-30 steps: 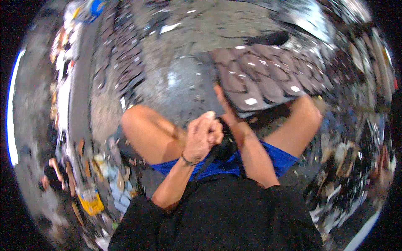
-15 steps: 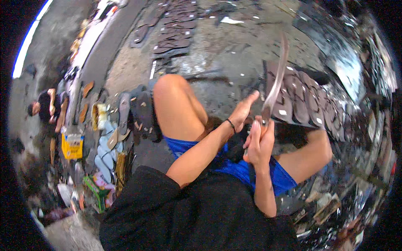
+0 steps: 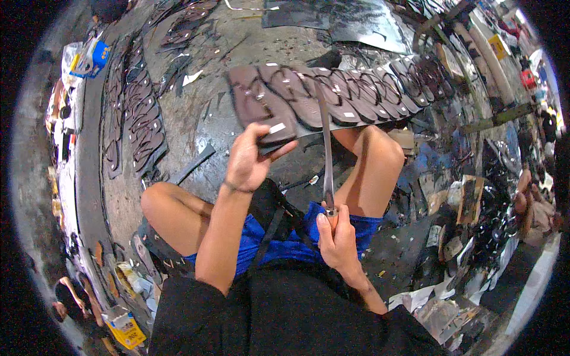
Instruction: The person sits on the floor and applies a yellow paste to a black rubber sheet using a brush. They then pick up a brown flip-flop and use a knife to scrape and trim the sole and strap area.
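Note:
My right hand (image 3: 339,240) is closed round the orange-brown handle of a long knife (image 3: 327,154). Its narrow, slightly curved blade points away from me, the tip overlapping the sandals in view. My left hand (image 3: 248,163) grips the near end of a brown thong sandal (image 3: 259,101), fingers on top and thumb by the lower edge. That sandal has dark straps and a white label, and is the leftmost of a row. Beside it, more brown sandals (image 3: 338,98) lie overlapped, stretching off to the right.
My bent knees stand either side. Another row of sandals (image 3: 139,113) lies at far left. Scraps litter the floor on the right, near a wooden block (image 3: 470,199). A glossy sheet (image 3: 368,24) lies at the back. A yellow box (image 3: 124,329) stands lower left, near another person (image 3: 72,295).
My view has turned right. My left hand has gone from reaching out open to gripping the end sandal. The knife stays in my right hand, its blade now more upright in view.

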The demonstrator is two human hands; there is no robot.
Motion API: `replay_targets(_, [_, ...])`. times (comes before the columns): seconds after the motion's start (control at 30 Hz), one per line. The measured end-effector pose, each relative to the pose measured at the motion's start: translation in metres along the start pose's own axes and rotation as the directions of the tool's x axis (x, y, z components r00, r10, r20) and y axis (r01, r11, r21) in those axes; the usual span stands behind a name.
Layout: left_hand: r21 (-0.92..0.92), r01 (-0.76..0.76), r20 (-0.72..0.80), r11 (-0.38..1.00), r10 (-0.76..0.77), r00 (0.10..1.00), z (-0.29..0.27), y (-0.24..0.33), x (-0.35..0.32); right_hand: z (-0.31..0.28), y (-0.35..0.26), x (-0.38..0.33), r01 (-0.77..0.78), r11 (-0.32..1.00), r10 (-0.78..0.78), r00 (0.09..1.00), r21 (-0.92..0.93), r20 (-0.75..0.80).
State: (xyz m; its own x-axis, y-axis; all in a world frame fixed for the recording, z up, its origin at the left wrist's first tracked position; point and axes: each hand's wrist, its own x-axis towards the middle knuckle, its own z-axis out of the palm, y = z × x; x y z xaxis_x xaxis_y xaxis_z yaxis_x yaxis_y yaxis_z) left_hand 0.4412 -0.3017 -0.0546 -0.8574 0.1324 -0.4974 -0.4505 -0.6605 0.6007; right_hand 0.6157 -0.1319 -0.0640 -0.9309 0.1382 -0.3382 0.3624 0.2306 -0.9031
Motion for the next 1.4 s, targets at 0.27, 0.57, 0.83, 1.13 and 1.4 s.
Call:
replay_targets(0.27, [0.227, 0.105, -0.235, 0.968, -0.05, 0.971, -0.05, 0.009, 0.0, 0.008, 0.008, 0.012, -0.019, 0.995, 0.033, 0.988, -0.093, 0.152])
replay_targets(0.57, [0.21, 0.066, -0.286, 0.975, -0.003, 0.958, -0.042, 0.005, -0.005, 0.022, 0.01, 0.041, 0.054, 0.989, -0.017, 0.966, -0.137, 0.258])
replay_targets(0.83, [-0.003, 0.067, -0.241, 0.998, -0.066, 0.968, -0.068, -0.034, -0.011, 0.032, 0.008, 0.084, 0.078, 0.956, 0.016, 0.949, -0.283, 0.316])
replay_targets(1.13, [-0.23, 0.094, -0.253, 0.969, -0.152, 0.955, -0.081, -0.056, -0.012, 0.052, 0.021, 0.148, 0.233, 0.864, -0.053, 0.924, -0.447, 0.38])
replay_targets(1.4, [-0.351, 0.11, -0.216, 0.93, -0.194, 0.957, -0.078, -0.051, -0.015, 0.081, 0.076, 0.192, 0.601, 0.646, -0.378, 0.787, -0.471, 0.487])
